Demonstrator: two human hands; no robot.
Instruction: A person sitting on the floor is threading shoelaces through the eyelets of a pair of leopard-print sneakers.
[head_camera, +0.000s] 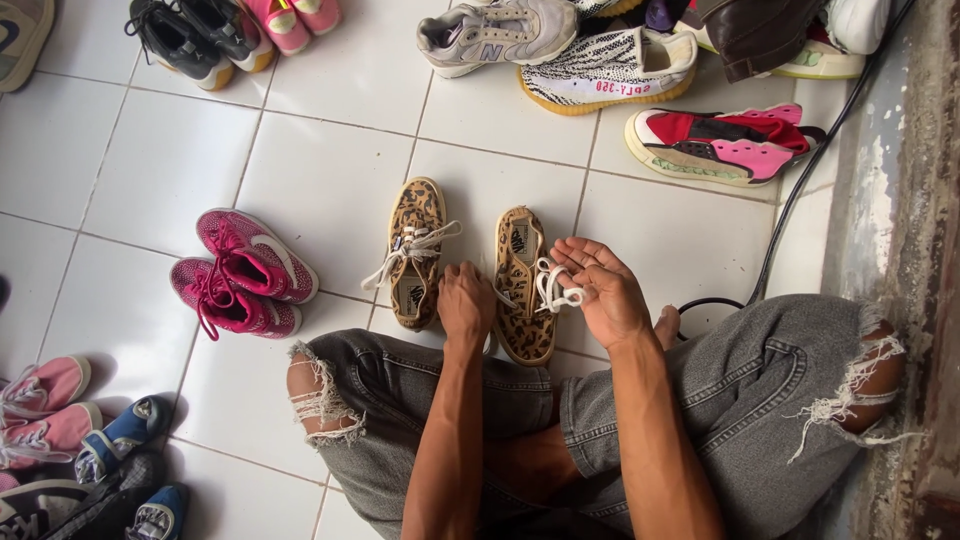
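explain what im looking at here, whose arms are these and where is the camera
The camera sits on a person's head and looks down, so the two bare arms are their own. They sit cross-legged in ripped grey jeans on a white tiled floor with many shoes around. In front lie two leopard-print canvas sneakers. The left hand rests between them, touching the right-side sneaker. The right hand pinches that shoe's white lace. The other sneaker lies untouched; a pink pair sits further left.

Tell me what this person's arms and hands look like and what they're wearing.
Both forearms are bare, with no sleeves in view. The left hand and right hand wear no gloves, and no rings, watch or bracelets are visible. Below them are grey, faded ripped denim jeans, frayed at the knees.
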